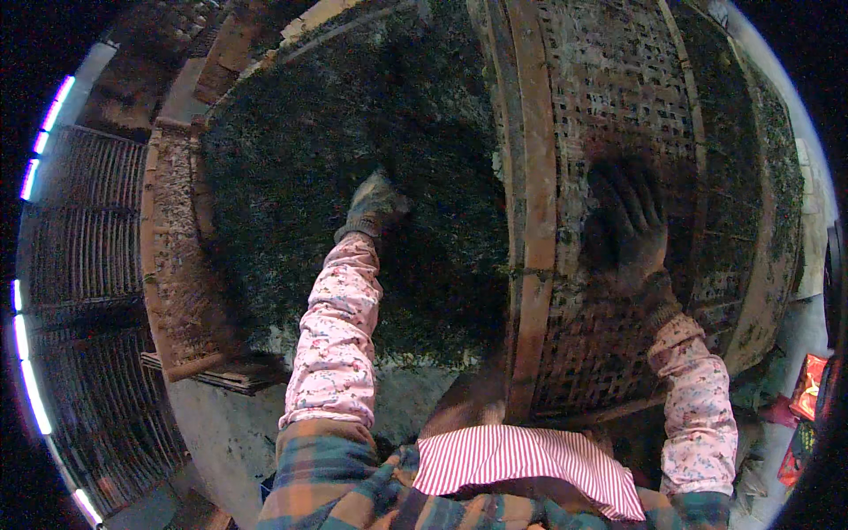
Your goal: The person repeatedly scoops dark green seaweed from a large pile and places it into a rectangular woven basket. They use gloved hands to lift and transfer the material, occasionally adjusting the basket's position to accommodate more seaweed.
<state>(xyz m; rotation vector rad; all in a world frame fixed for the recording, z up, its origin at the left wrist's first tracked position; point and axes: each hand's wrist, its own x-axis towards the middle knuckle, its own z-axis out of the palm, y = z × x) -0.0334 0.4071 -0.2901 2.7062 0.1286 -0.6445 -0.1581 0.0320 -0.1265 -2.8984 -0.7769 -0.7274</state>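
My left hand [376, 204], in a dirty work glove, reaches into a broad heap of dark green, leafy-looking plant material [285, 172]. Its fingers are lost in the dark, so I cannot tell whether they hold anything. To the right, my right hand [635, 215] wears a dark, stained glove and lies over a woven bamboo tray [619, 86]. Its fingers are spread, somewhat blurred, with nothing visible in them. Between the two hands runs the tray's long wooden edge strip [535, 199]. Floral sleeve covers are on both forearms.
Another woven panel with a bamboo edge [173, 265] borders the heap on the left. Slatted racks [93, 252] stand beyond it. More dark plant material [732, 152] lies at the far right. Concrete floor [222, 424] shows below, and red packages [808, 387] sit at lower right.
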